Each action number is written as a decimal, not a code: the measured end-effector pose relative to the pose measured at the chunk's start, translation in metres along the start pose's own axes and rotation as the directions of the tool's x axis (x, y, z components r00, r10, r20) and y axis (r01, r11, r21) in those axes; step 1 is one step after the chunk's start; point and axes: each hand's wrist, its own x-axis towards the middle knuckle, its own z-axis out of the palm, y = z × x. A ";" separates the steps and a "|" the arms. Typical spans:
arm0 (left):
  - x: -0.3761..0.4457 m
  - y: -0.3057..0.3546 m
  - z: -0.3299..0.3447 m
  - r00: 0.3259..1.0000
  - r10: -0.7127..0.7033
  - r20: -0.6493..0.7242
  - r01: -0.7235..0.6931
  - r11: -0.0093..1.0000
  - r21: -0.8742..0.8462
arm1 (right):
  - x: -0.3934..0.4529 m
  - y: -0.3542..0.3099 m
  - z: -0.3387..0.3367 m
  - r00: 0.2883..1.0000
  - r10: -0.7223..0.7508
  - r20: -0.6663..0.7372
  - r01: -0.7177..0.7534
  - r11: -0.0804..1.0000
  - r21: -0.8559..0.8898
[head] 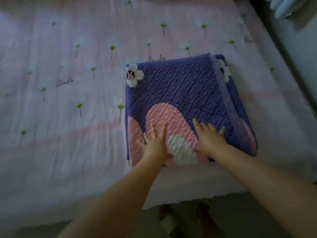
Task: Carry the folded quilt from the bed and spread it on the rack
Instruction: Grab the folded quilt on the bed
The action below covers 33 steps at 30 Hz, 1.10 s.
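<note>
Bed (68, 117), sheet pale pink with a small stemmed-flower print, fills nearly the whole view; its near edge runs below both forearms. Folded quilt (180, 93), purple, stitched, with a pink patch and a white patch, lies flat on the sheet under both hands, most of its bulk beyond the fingertips and its near edge just behind the wrists. A lighter binding strip runs along its side, outboard of the right hand. Left hand (155, 145): fingers straight and spread, palm down on the pink patch, holding nothing; a ring shows on one finger. Right hand (210, 138): also flat, fingers spread, resting on the quilt top close to the binding strip, nothing gripped. White flower appliqué (134, 75) sits at the far corner, well beyond the left fingertips. No rack in view. Judgement: the lift has not begun, hands only press on top. Risks: lifting from the top layer alone would let the lower folds fall open and drag; hands sit close together near one edge, so the far side may sag and slide off. Sheet may be pulled up with the quilt.
</note>
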 end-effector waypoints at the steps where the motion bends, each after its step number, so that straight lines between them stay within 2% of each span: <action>1: 0.000 0.000 0.009 0.999 -0.008 0.043 0.007 1.000 0.010 | 0.001 0.002 0.007 0.999 0.032 0.027 -0.031 0.999 -0.013; 4: 0.008 -0.004 0.042 0.993 -0.018 0.113 0.009 0.997 0.072 | 0.006 0.017 0.037 0.995 0.072 0.070 -0.070 0.997 -0.029; 6: 0.015 -0.007 0.059 0.992 0.006 0.122 -0.025 0.987 0.157 | 0.008 0.026 0.056 0.996 0.053 0.075 -0.047 0.995 -0.085; 10: 0.028 -0.018 0.091 0.998 0.041 0.037 -0.047 0.980 0.193 | 0.019 0.041 0.090 0.999 0.049 0.023 -0.043 0.973 -0.229; 14: 0.040 -0.030 0.105 0.993 0.109 -0.046 -0.092 0.956 0.279 | 0.029 0.043 0.102 0.997 0.044 -0.071 -0.061 0.965 -0.254; 17: 0.050 -0.027 0.108 0.989 0.137 -0.056 -0.110 0.933 0.342 | 0.035 0.041 0.108 0.992 0.034 -0.125 -0.066 0.962 -0.263; 21: 0.051 -0.021 0.091 0.982 0.174 -0.074 -0.138 0.926 0.351 | 0.037 0.035 0.092 0.994 0.030 -0.104 -0.054 0.971 -0.234; 25: 0.048 -0.019 0.056 0.976 0.194 -0.095 -0.159 0.944 0.290 | 0.033 0.036 0.062 0.989 -0.048 -0.142 0.017 0.977 -0.214; 33: 0.016 -0.026 -0.023 0.951 0.259 -0.167 -0.178 0.904 0.388 | -0.001 0.014 -0.008 0.988 0.000 -0.153 -0.033 0.976 -0.214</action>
